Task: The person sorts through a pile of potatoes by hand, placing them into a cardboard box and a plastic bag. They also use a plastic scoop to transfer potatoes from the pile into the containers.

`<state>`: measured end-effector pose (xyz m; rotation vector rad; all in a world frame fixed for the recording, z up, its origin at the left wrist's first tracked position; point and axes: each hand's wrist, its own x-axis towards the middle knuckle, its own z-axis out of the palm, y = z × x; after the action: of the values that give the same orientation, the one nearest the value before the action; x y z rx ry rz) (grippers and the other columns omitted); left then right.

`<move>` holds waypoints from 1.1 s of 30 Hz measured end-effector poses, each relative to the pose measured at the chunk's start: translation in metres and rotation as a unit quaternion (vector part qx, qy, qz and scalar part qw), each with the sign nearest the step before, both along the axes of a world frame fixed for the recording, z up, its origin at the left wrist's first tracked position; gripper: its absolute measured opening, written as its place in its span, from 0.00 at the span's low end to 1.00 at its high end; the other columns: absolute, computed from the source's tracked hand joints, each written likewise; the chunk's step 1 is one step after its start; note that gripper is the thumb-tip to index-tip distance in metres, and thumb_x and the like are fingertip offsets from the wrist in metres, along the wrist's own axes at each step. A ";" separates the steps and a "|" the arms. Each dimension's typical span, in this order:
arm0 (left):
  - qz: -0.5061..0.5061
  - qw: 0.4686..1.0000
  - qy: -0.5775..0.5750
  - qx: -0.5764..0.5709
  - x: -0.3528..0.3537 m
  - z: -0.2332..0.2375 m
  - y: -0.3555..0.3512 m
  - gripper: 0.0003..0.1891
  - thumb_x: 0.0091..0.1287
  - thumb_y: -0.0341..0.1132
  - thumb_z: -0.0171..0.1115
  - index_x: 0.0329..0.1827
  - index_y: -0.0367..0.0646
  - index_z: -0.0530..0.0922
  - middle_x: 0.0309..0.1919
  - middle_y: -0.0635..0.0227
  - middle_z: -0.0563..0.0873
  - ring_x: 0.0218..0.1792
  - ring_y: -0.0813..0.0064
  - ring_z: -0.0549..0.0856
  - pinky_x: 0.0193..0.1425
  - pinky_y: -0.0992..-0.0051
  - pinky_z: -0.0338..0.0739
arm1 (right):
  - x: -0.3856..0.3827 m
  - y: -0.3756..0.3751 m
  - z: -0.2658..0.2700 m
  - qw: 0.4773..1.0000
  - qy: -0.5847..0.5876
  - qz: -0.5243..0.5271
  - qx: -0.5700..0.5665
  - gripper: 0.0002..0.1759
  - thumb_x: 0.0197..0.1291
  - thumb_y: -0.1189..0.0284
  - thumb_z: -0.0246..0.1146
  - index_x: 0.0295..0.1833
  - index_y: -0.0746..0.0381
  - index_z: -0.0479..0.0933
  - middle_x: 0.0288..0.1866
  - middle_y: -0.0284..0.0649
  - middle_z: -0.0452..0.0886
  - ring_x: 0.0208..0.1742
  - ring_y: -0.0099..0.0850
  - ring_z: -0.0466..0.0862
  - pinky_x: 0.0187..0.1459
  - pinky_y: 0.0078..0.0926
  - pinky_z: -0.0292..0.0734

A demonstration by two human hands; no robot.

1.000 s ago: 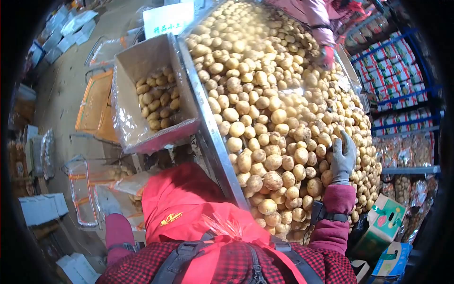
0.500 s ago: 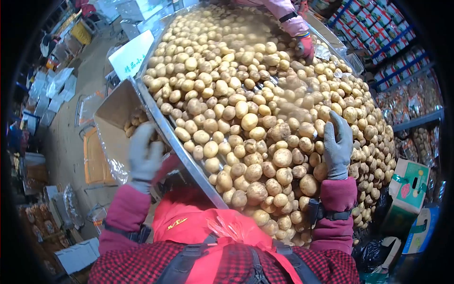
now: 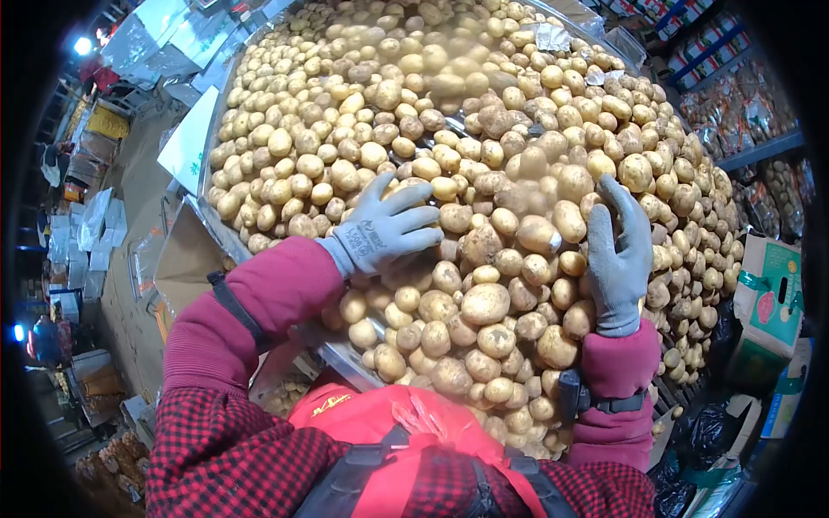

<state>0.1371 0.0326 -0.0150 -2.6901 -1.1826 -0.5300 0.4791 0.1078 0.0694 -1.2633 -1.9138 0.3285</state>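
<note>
Poised in grey gloves over potatoes (image 3: 485,305) heaped inside the left edge of the metal-rimmed table (image 3: 348,366), with left hand (image 3: 387,231) spread and right hand (image 3: 623,263) curved, fingers apart on both, no potato visibly clasped. Impossible to tell contact beneath the left palm. Best worked lightly, singly, without rolling any over the edge.

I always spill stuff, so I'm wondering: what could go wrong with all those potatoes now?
Some potatoes lie right beside the metal edge near the red apron, so a bump might roll them off. On the right they slope downward, and a push from the right hand could send some tumbling toward the black plastic bag. The left hand is spread over loose potatoes, so moving it might start a little slide.
</note>
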 end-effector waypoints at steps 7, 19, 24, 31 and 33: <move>0.194 0.979 0.022 0.063 -0.066 0.007 0.075 0.16 0.58 0.33 0.68 0.50 0.56 0.85 0.63 0.66 0.83 0.74 0.52 0.75 0.73 0.41 0.67 | 0.002 0.001 0.001 1.000 0.002 -0.004 0.006 0.21 0.66 0.74 0.69 0.64 0.63 0.84 0.61 0.48 0.86 0.65 0.43 0.83 0.70 0.39 0.75; 0.107 0.979 -0.119 -0.128 0.023 0.030 0.278 0.20 0.74 0.37 0.59 0.69 0.52 0.80 0.57 0.54 0.88 0.61 0.50 0.84 0.68 0.55 0.77 | -0.001 0.001 0.012 1.000 -0.022 -0.016 0.004 0.21 0.63 0.76 0.70 0.62 0.64 0.84 0.59 0.50 0.86 0.64 0.47 0.84 0.69 0.41 0.76; 0.176 0.947 0.118 -0.243 0.063 0.033 0.325 0.35 0.65 0.38 0.66 0.79 0.62 0.72 0.67 0.55 0.83 0.69 0.54 0.81 0.72 0.56 0.76 | 0.001 0.004 0.013 0.999 -0.037 -0.019 -0.004 0.22 0.62 0.77 0.69 0.63 0.64 0.83 0.59 0.51 0.86 0.64 0.47 0.84 0.68 0.42 0.77; 0.157 0.943 0.100 -0.277 0.059 0.027 0.337 0.36 0.61 0.37 0.69 0.77 0.57 0.74 0.66 0.57 0.84 0.66 0.55 0.84 0.70 0.58 0.79 | -0.002 0.005 0.010 0.999 -0.014 -0.039 -0.021 0.21 0.64 0.78 0.68 0.63 0.64 0.83 0.60 0.49 0.86 0.65 0.47 0.84 0.68 0.41 0.78; 0.146 0.927 0.147 -0.313 0.062 0.027 0.327 0.33 0.63 0.39 0.70 0.75 0.54 0.75 0.62 0.54 0.86 0.64 0.52 0.85 0.68 0.56 0.79 | 0.000 0.004 0.008 0.999 -0.025 -0.042 -0.025 0.21 0.64 0.77 0.68 0.63 0.65 0.83 0.60 0.49 0.86 0.64 0.46 0.84 0.67 0.41 0.78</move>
<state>0.1993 0.3593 0.0122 -2.8229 -1.8497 0.3503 0.4787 0.1119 0.0774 -1.3915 -1.8983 0.3058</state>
